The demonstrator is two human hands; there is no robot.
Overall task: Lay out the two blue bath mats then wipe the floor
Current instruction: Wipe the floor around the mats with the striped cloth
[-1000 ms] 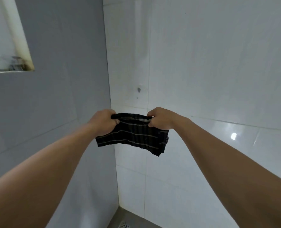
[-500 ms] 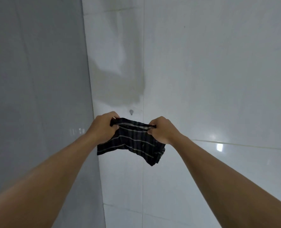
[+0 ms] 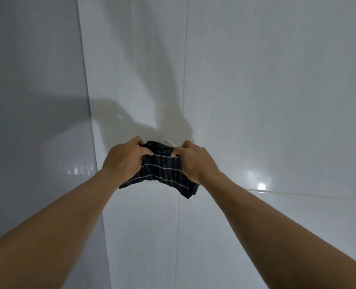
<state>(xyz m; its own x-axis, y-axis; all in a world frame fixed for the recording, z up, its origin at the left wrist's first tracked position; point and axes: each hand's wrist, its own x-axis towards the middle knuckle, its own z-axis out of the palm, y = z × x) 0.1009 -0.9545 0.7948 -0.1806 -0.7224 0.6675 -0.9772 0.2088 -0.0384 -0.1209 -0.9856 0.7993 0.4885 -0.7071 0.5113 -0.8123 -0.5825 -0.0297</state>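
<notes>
Head view looks at a corner where a grey wall (image 3: 31,80) meets a white wall (image 3: 277,101). Two bare arms reach out in front. The left hand (image 3: 125,158) and the right hand (image 3: 196,163) hold a dark cloth (image 3: 162,174) with thin pale stripes. Each hand has its fingers curled tight on the top edge. The hands are close together, so the top bunches up. The rest of the cloth hangs down between the wrists, near the white wall.
</notes>
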